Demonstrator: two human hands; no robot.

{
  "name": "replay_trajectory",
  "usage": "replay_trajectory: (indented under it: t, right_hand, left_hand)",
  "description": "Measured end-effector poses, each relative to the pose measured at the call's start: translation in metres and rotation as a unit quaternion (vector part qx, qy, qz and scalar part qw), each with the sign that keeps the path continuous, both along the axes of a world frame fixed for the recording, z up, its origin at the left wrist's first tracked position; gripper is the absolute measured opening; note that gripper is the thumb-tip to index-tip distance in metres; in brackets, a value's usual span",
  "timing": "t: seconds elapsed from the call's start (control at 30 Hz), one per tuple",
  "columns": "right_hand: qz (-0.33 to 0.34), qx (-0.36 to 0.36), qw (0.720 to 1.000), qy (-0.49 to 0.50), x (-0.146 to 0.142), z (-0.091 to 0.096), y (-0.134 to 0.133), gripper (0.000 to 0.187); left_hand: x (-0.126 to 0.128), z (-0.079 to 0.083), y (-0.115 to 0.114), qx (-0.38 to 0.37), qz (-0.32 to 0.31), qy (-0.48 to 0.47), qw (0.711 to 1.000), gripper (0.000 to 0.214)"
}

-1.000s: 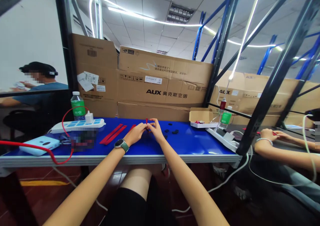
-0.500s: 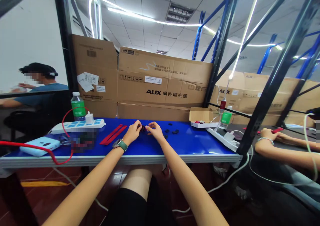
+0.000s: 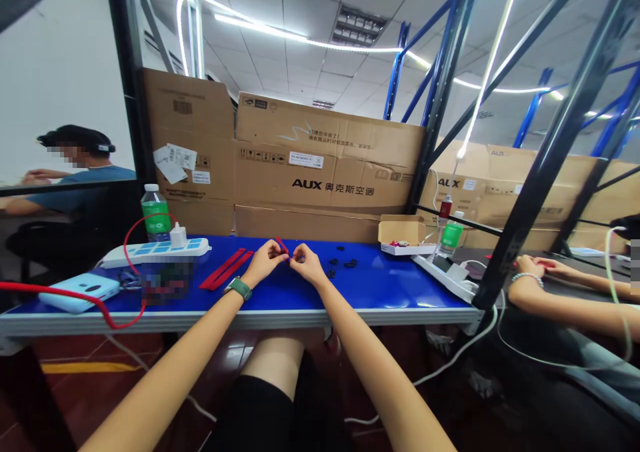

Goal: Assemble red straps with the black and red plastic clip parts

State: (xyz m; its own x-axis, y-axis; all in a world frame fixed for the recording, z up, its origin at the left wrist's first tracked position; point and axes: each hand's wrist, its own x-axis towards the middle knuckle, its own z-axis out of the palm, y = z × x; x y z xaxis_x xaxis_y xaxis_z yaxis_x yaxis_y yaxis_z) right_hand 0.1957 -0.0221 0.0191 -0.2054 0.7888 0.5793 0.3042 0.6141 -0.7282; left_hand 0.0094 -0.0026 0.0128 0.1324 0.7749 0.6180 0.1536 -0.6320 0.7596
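Observation:
Over the blue tabletop, my left hand (image 3: 266,261) is closed in a pinch on a narrow red strip (image 3: 282,244), whose end sticks up between my hands. My right hand (image 3: 307,264), fingers pinched together, meets the lower part of the same strip. A small dark bit shows at my fingertips, too small to name. Two flat red strips (image 3: 227,270) lie side by side to the left of my left hand. Several small black pieces (image 3: 350,263) are scattered to the right of my right hand.
An open cardboard box (image 3: 403,247) with small colourful items stands at the back right by a green-labelled bottle (image 3: 452,233). Left are a power strip (image 3: 195,247), a light blue device (image 3: 80,293) and a red cable (image 3: 60,289). Co-workers sit on both sides.
The red strip now stands up between my fingers, where only a small dark-red bundle showed before. My right fingers have closed from a looser, more spread pose.

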Motion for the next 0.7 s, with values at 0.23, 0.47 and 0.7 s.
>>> replay_trajectory:
  t: [0.23, 0.47, 0.7]
  right_hand:
    - [0.008, 0.001, 1.0, -0.027, 0.0, -0.001, 0.002, 0.035]
    - [0.032, 0.123, 0.991, -0.041, 0.003, 0.01, -0.007, 0.038]
    - [-0.035, 0.16, 0.987, -0.008, 0.004, 0.005, 0.008, 0.031]
  left_hand:
    - [0.001, 0.007, -0.012, 0.038, 0.023, 0.044, 0.998, 0.037]
    - [0.004, 0.01, -0.025, 0.089, 0.039, 0.132, 0.986, 0.031]
    - [0.006, 0.008, -0.021, 0.093, 0.025, 0.073, 0.993, 0.032]
